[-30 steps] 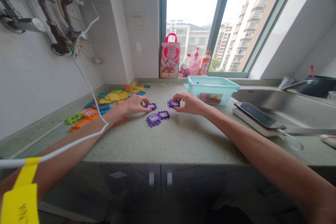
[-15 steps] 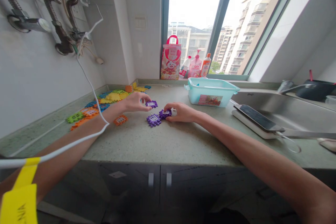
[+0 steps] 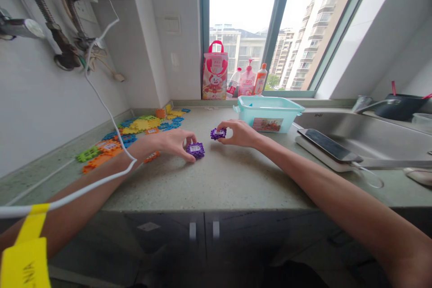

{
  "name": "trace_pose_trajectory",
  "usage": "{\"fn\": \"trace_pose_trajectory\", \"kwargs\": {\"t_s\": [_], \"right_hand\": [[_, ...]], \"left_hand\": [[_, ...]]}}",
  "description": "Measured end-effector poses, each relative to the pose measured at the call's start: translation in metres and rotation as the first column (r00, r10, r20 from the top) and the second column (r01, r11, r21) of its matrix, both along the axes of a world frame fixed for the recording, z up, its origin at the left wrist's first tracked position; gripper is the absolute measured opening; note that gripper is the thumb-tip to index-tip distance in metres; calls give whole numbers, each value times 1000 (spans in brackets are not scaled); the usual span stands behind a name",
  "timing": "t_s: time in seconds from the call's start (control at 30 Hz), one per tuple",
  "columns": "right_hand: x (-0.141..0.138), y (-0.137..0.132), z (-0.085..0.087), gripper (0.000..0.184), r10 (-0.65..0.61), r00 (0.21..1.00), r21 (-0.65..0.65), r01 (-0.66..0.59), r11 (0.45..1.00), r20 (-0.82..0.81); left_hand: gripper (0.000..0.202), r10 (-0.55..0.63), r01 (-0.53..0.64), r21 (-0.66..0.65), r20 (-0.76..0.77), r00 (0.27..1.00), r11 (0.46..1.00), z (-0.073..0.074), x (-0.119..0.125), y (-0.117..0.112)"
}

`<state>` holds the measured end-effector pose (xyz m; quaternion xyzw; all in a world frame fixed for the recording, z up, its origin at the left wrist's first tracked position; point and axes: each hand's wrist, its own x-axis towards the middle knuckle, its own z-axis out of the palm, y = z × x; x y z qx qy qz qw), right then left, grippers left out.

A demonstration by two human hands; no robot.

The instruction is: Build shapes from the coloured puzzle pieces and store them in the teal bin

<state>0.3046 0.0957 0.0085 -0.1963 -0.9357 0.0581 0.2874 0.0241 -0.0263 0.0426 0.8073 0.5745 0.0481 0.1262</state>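
Observation:
My left hand [image 3: 174, 141] rests on the countertop [image 3: 219, 180] with its fingers closed on a purple toothed puzzle tile [image 3: 196, 149] that lies flat in front of it. A little to the right, my right hand [image 3: 238, 132] pinches another purple tile piece [image 3: 218, 133] and holds it just above the counter. The two purple pieces are a short gap apart. Behind my left wrist lies an orange tile [image 3: 150, 157].
Several coloured tiles [image 3: 135, 128] are spread along the left wall. A light blue plastic bin [image 3: 268, 114] stands behind my right hand. A phone on a white slab [image 3: 326, 145] lies by the steel sink [image 3: 371, 137]. A white cable [image 3: 101, 99] hangs over my left arm. Bottles and a pink bag [image 3: 215, 77] line the sill.
My right hand lifted purple tile pieces off the counter and moved back and right. My left hand came forward and down onto the remaining purple tile.

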Motion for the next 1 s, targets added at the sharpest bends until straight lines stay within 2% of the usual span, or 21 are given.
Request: {"fn": "trace_pose_trajectory", "kwargs": {"t_s": [0.13,0.27,0.37,0.47,0.6,0.67,0.87,0.93,1.0], "right_hand": [[-7,-18,8,29,56,982,10,-55,998,-178],[-15,-37,13,29,78,942,12,-78,997,-325],[-22,-44,9,31,69,928,-9,-78,997,-367],[-29,-44,0,31,67,963,-80,-91,993,-263],[-31,-43,-8,45,189,982,-216,-181,959,19],[-30,-43,-8,49,215,975,-236,-197,952,51],[-30,-39,-12,47,226,974,-245,-210,947,36],[-32,-37,-15,48,229,973,-237,-214,948,38],[-33,-36,-16,49,216,976,-234,-200,951,42]], "left_hand": [[53,-51,46,43,101,994,998,-12,3,6],[57,-101,80,122,175,979,989,-24,5,14],[62,-105,81,142,176,979,987,-28,3,18],[68,-74,49,147,170,983,988,-29,1,20],[80,-119,87,150,225,967,985,-29,-1,19],[84,-125,94,141,226,966,985,-28,-2,18],[104,-105,84,113,190,976,990,-21,-16,18],[92,-95,77,117,163,982,990,-16,-28,20],[68,-77,58,130,147,986,990,-12,-42,22]]}}
